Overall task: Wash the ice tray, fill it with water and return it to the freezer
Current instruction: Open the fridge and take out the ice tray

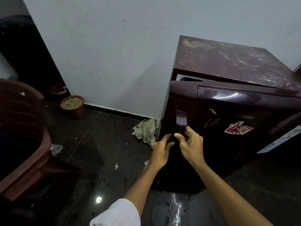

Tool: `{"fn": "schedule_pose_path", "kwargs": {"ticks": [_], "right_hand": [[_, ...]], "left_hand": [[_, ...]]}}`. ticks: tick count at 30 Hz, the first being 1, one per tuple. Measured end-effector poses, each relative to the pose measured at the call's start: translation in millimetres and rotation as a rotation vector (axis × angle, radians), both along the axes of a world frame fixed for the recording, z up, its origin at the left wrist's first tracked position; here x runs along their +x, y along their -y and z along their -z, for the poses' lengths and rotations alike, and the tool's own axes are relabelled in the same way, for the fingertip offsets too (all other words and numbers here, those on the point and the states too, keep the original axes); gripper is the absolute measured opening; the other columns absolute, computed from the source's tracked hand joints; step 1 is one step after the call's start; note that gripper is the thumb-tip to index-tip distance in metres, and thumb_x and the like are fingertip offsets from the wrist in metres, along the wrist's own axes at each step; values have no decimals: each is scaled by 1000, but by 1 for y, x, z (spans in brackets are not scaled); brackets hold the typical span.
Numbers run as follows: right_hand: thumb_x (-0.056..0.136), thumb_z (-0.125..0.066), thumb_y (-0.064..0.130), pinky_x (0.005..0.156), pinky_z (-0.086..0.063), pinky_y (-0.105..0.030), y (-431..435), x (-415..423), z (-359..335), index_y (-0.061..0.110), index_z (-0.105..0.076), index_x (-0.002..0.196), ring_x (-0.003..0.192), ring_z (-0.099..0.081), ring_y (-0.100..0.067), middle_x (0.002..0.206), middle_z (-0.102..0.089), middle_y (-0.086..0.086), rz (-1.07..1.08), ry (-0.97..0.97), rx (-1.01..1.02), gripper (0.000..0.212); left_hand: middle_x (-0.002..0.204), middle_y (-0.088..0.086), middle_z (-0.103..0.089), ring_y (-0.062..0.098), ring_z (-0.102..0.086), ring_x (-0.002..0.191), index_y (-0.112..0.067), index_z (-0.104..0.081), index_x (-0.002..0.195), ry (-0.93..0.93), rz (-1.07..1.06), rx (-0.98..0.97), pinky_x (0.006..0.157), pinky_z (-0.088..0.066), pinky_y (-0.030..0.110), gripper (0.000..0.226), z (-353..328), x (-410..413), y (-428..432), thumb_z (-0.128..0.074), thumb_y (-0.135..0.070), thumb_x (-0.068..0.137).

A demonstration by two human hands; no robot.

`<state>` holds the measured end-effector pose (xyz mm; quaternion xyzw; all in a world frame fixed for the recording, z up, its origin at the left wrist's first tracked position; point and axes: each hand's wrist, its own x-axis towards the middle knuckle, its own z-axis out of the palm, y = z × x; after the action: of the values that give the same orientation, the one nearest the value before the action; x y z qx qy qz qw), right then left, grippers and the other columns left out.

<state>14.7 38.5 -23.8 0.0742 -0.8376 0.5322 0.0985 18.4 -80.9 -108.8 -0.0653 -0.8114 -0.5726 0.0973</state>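
I have both hands on the fridge (228, 66), a small dark maroon one standing on the floor (101, 152) against the wall. My right hand (189, 145) is clamped on the door handle (180, 118), thumb across its front and fingers curled round the far side. That is the grip I need to swing the door (205, 98). My left hand (160, 150) sits just beside it, with its fingers hooked round the door's free edge, which I judge adds pull or steadies the swing. The door stands slightly ajar, with a narrow gap showing along its top corner. I cannot tell from here whether it is on its way open or shut.

The ice tray is nowhere in view. Neither hand carries it, and the gap is too thin to show the inside, so I cannot say whether it is in the freezer.

Counted:
- 2 hands, both on the 1 door.
- 1 fridge with 1 handle.
- 1 bright sticker (238, 128) on the door front.
- 2 brown flower pots (72, 106) by the wall, well apart from the fridge.
- 1 brown plastic chair (24, 128) at the left.
- 1 crumpled cloth (147, 129) on the floor, touching the fridge's near corner.
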Motion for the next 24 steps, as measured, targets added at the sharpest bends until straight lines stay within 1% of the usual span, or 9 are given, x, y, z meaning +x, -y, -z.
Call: {"fn": "schedule_pose_path", "kwargs": {"ticks": [7, 10, 12, 14, 16, 21, 24], "right_hand": [[89, -67, 5, 76, -51, -8, -18, 35, -3, 17, -68, 102, 90, -68, 5, 93, -73, 12, -67, 19, -28, 17], [89, -66, 4, 75, -50, -7, -29, 54, -2, 15, -68, 103, 90, -68, 6, 93, -73, 12, -103, 12, -28, 18], [89, -66, 4, 76, -51, -8, -39, 66, -1, 14, -68, 104, 90, -68, 6, 94, -72, 12, -133, 9, -28, 17], [90, -65, 5, 75, -51, -9, -49, 79, 0, 13, -68, 102, 89, -68, 5, 92, -72, 12, -162, 1, -27, 15], [90, -65, 5, 72, -51, -8, -60, 93, 0, 13, -68, 101, 87, -68, 5, 90, -72, 12, -186, -15, -24, 14], [90, -64, 3, 72, -51, -9, -91, 133, 2, 15, -67, 102, 86, -68, 5, 89, -71, 12, -247, -22, -57, 17], [91, -62, 2, 70, -51, -9, -113, 159, 2, 17, -65, 98, 82, -68, 3, 85, -71, 11, -265, -27, -69, 17]], "left_hand": [[112, 4, -71, 10, -68, 102, -14, -58, 131, 23, -62, 23, 87, -53, 20, 31, 3, 40, -19, -54, -15, 100], [105, 6, -72, 10, -69, 93, -13, -58, 131, 43, -98, 7, 78, -52, 16, 31, 2, 62, -29, -54, -18, 100], [100, 5, -72, 7, -69, 86, -13, -57, 132, 53, -118, 0, 72, -50, 11, 32, 2, 78, -38, -54, -18, 101], [97, 3, -72, 5, -69, 81, -14, -56, 133, 68, -152, -6, 69, -48, 9, 33, 1, 95, -49, -53, -20, 101], [100, 2, -72, 5, -69, 84, -14, -56, 134, 83, -192, 1, 70, -49, 10, 33, 0, 113, -62, -53, -20, 101], [104, 0, -72, 6, -70, 91, -16, -57, 132, 72, -235, 5, 79, -55, 18, 32, -4, 158, -98, -52, -17, 101], [105, 2, -73, 10, -71, 92, -16, -58, 132, 82, -278, 0, 78, -55, 18, 32, -5, 186, -121, -54, -16, 100]]}}
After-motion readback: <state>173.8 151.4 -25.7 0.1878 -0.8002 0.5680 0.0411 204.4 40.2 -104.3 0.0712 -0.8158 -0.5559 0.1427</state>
